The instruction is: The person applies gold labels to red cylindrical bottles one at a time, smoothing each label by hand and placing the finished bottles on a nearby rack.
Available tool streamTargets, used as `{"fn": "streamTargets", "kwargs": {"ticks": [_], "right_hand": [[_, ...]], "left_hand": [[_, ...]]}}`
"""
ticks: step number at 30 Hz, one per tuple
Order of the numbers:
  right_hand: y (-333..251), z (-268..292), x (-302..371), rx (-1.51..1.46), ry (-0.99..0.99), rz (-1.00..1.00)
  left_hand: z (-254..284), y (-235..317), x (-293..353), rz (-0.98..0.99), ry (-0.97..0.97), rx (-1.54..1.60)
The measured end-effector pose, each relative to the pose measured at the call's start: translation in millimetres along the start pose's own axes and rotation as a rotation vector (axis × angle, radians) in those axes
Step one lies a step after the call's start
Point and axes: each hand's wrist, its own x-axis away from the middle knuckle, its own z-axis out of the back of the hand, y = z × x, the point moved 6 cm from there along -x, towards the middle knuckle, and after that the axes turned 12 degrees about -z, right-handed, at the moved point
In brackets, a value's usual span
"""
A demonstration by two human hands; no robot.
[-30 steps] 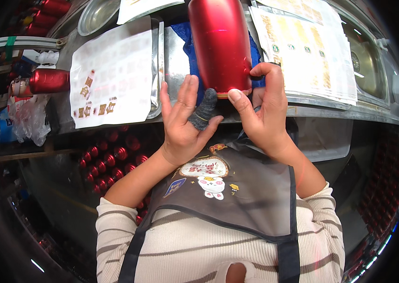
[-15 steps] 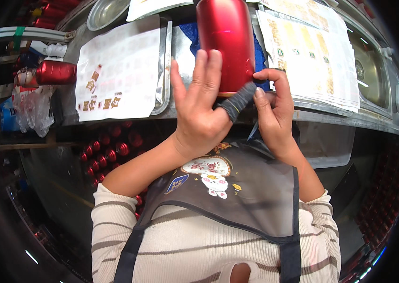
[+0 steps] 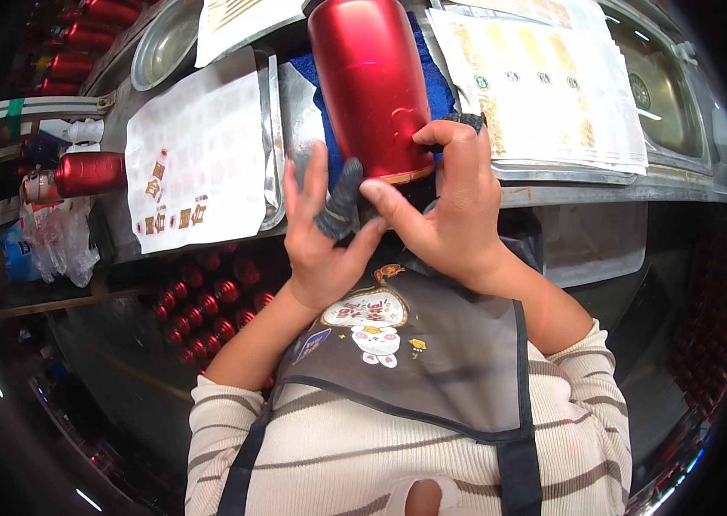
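A glossy red metal bottle [image 3: 368,86] lies on a blue cloth [image 3: 438,77], its base toward me and its far end cut off by the upper edge. My right hand [image 3: 462,202] is at the base end, bent index finger against the bottle's right side and thumb at the base rim. A dark cover shows on one of its fingers. Just left of the base, my left hand [image 3: 316,245] has its fingers apart and holds nothing. A dark grey cover [image 3: 342,206] wraps its index finger, and its thumb is close to the right thumb.
On the left, a printed sheet [image 3: 200,163] lies on a metal tray [image 3: 274,146]. Gold-printed sheets [image 3: 535,95] are stacked on the right, beside a metal basin [image 3: 660,95]. Another red bottle [image 3: 88,175] lies far left. Several red bottles [image 3: 208,301] stand below the bench.
My left hand has come off the bottle's side and drawn back left of its base. My right thumb has moved left along the base rim. In the picture, the bottle sits further left and tilts.
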Motion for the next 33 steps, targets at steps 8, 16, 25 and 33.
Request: {"fn": "streamTargets", "kwargs": {"ticks": [8,16,25,33], "right_hand": [[-0.2,-0.3,0.5,-0.009,-0.034,-0.031],[15.9,-1.8,4.4,-0.174,-0.061,-0.130],[10.2,-6.6,1.5,-0.184,-0.033,-0.085],[24.7,-5.8,2.8,-0.265,-0.167,-0.162]], "left_hand": [[-0.1,3.3,3.4,-0.045,-0.085,-0.074],[6.7,14.1,-13.3,-0.245,-0.120,-0.154],[8.1,10.3,-13.1,-0.181,-0.139,-0.176],[10.1,24.8,-34.9,-0.299,-0.137,-0.361]]}}
